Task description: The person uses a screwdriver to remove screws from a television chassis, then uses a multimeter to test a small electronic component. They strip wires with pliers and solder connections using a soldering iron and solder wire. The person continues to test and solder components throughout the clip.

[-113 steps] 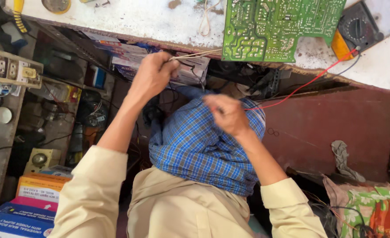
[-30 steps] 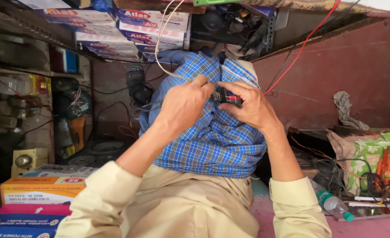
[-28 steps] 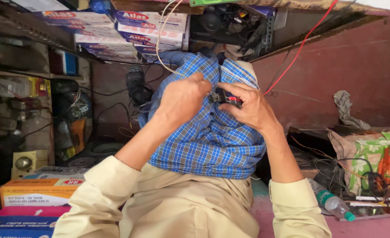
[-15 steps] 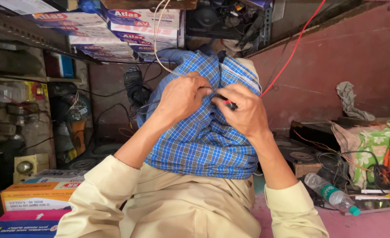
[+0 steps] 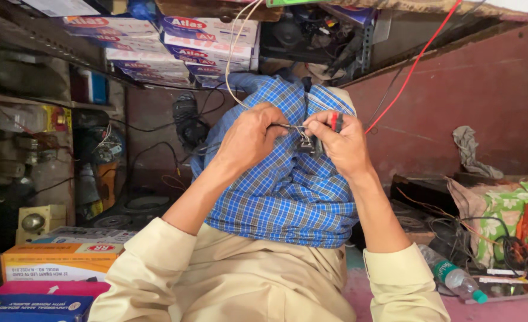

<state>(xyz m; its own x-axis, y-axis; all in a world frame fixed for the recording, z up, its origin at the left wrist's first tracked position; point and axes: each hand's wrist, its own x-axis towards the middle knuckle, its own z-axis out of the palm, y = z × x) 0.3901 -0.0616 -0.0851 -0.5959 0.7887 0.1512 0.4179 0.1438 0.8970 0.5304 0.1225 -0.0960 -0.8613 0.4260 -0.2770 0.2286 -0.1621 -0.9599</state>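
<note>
Near to far. Cream shirt sleeves, 2, are seen at the bottom edge of the view, w/ a blue checked cloth (image 5: 282, 191) spread over the lap.

Both hands are raised over the far part of the cloth, close together. Left hand (image 5: 249, 138) is pinched on thin wire ends (image 5: 285, 126); right hand (image 5: 341, 143) is clenched around a small dark component (image 5: 307, 144), w/ a red-tipped part (image 5: 334, 121) showing at the fingertips. Exact type of component can't be told, too small. Wire and component are touching, held in mid-air above the cloth, not resting on it.

Judged for the step: component is best kept fixed in the right hand, wire fed by the left only, pinch kept close to the wire end so it doesn't buckle. Slack in the white cable (image 5: 234, 53) should be kept, so the joint isn't tugged. Work is best held over the cloth so anything dropped is caught.

Counts:
- hands: 2, both busy
- white cable up to the bench edge: 1
- red wire (image 5: 419, 59) down from the bench's right corner: 1
- plastic bottle (image 5: 454, 277), green label, lower right: 1
- flat boxes lower left: approx. 4, orange one (image 5: 61, 262) on top
- stacked cartons (image 5: 174, 42) under the bench's far edge: several, exact no. can't be told
- grey rag (image 5: 469, 149) by the red wall: 1
</note>
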